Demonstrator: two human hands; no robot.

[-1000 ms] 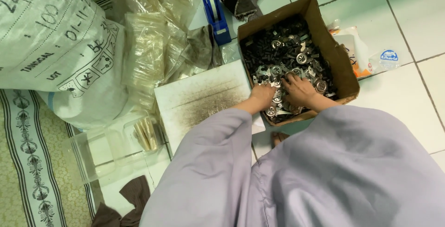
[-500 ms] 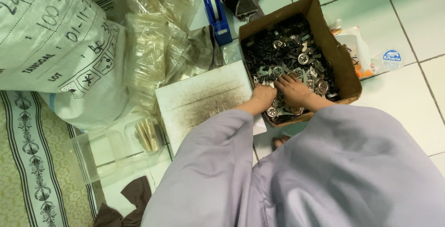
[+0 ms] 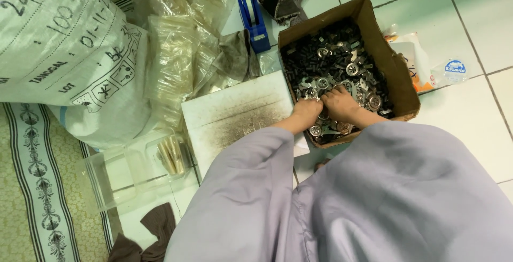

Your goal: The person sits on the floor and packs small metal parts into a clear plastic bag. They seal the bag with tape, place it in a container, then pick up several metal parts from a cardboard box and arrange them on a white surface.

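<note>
White tiled floor (image 3: 470, 5) used as work area, glossy, grey grout lines. Woven plastic sack (image 3: 64, 53) slumped at left. Stained white board (image 3: 235, 115) laid flat beside cardboard box (image 3: 398, 75), kept within reach. Metal washers and black parts (image 3: 336, 59) heaped inside, shiny, small. Left hand (image 3: 306, 113) and right hand (image 3: 342, 104) pressed together into heap, fingers curled; whether anything is gripped cannot be told.

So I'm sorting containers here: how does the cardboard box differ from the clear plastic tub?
The cardboard box is brown and opaque; the plastic tub is see-through. The box is heaped with small metal parts, while the tub holds only a few pale sticks. Both hands, left hand and right hand, are in the box; none touches the tub. Both sit open-topped on the floor.
</note>
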